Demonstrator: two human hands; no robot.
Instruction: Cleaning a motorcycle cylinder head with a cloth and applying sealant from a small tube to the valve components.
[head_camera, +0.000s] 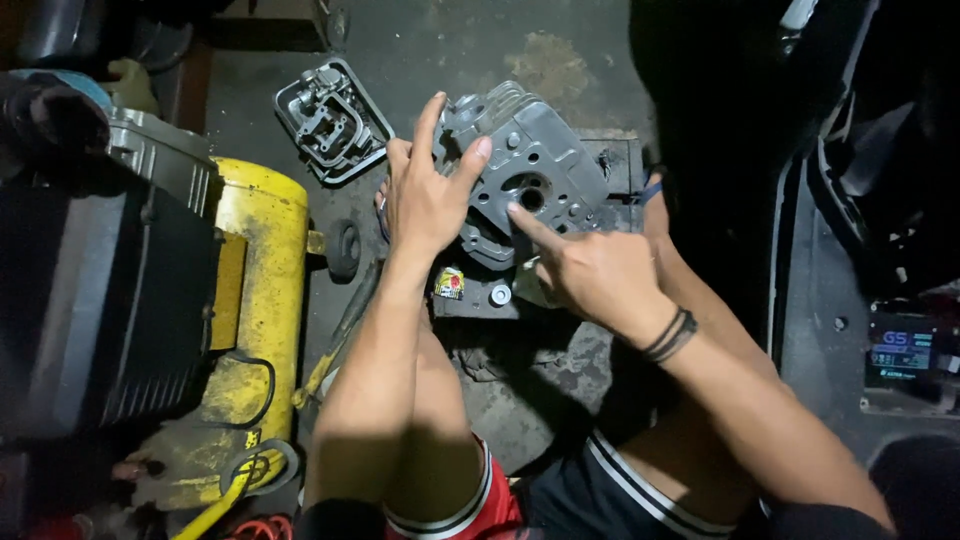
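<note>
A grey metal engine cylinder head (545, 160) lies on a dark metal block (610, 170) on the floor. My left hand (425, 190) grips its left side, thumb on the top face and fingers spread along the edge. My right hand (590, 270) rests at its lower right, index finger pointing at the round hole (530, 195) in the middle of the head. A black band circles my right wrist.
A grey engine cover (332, 120) lies on the concrete floor at upper left. A yellow air compressor tank (255, 290) with a small black wheel (343, 248) stands left. A small round washer (500, 295) lies below the head. A dark battery (900, 355) sits at right.
</note>
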